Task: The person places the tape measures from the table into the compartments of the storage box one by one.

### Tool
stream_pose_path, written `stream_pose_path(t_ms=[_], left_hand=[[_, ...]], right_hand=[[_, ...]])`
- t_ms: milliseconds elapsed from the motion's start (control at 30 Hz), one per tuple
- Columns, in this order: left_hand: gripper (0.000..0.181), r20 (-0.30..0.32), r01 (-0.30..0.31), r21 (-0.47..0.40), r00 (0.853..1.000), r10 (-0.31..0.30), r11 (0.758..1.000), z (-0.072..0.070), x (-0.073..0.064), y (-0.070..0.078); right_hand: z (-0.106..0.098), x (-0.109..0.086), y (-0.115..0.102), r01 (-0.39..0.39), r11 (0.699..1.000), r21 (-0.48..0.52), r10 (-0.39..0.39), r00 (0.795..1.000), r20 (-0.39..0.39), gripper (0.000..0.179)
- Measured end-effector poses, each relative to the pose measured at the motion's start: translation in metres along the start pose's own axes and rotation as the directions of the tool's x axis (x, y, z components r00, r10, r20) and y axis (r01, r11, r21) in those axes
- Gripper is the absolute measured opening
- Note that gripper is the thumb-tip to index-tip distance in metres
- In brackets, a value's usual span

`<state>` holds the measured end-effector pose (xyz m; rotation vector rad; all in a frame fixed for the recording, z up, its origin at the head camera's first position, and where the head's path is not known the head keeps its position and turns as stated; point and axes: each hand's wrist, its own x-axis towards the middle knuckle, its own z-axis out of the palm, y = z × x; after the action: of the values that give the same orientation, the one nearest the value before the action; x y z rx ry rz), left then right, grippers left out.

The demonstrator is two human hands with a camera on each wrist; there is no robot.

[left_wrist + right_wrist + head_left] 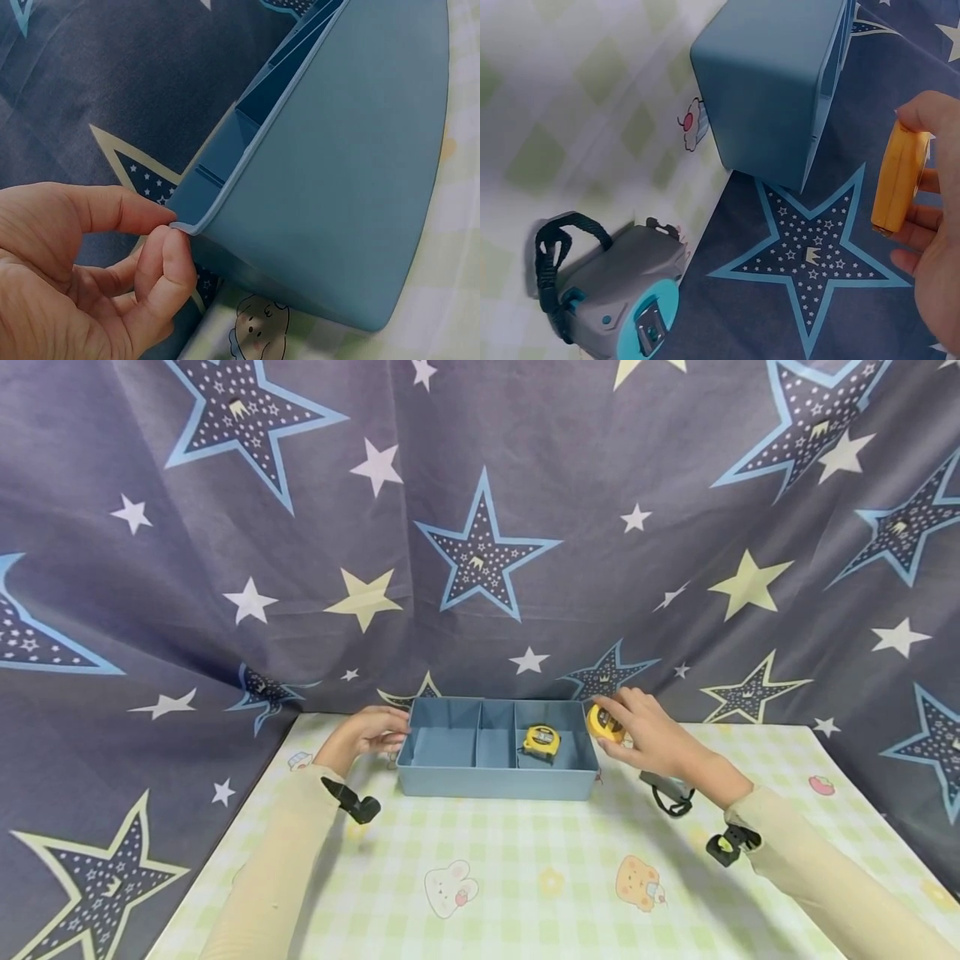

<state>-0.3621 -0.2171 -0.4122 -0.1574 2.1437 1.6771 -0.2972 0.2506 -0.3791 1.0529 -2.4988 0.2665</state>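
Note:
A blue-grey storage box with three compartments stands at the back of the table. My left hand is at its left end; in the left wrist view, thumb and index finger pinch the rim corner of the box. Beyond the right end, my right hand holds a yellow tape measure between thumb and fingers. The right wrist view shows this tape measure edge-on, apart from the box wall. Inside the right compartment lies another yellow-and-black tape measure. The left and middle compartments hold nothing visible.
A grey-and-teal tape measure with a black wrist strap lies on the table right of the box, partly under my right forearm in the head view. Behind the box hangs a dark star-patterned curtain. A green checked cloth covers the table.

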Motion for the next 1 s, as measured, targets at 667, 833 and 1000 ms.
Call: stream_pose_path(t_ms=[667, 833, 1000], left_hand=[[0.061, 0.019, 0.001, 0.011, 1.000, -0.001, 1.000, 0.003, 0.002, 0.005], [0.060, 0.017, 0.018, 0.005, 1.000, -0.018, 1.000, 0.005, 0.004, 0.005], [0.060, 0.019, 0.034, -0.003, 0.999, -0.034, 0.999, 0.006, 0.004, 0.005]], right_hand=[[-0.006, 0.022, -0.009, 0.009, 0.999, 0.032, -0.010, 0.999, 0.031, 0.063], [-0.004, 0.025, -0.010, 0.002, 1.000, 0.015, -0.003, 1.000, 0.031, 0.064], [-0.004, 0.029, -0.012, -0.011, 1.000, 0.015, 0.011, 0.999, 0.036, 0.064]])
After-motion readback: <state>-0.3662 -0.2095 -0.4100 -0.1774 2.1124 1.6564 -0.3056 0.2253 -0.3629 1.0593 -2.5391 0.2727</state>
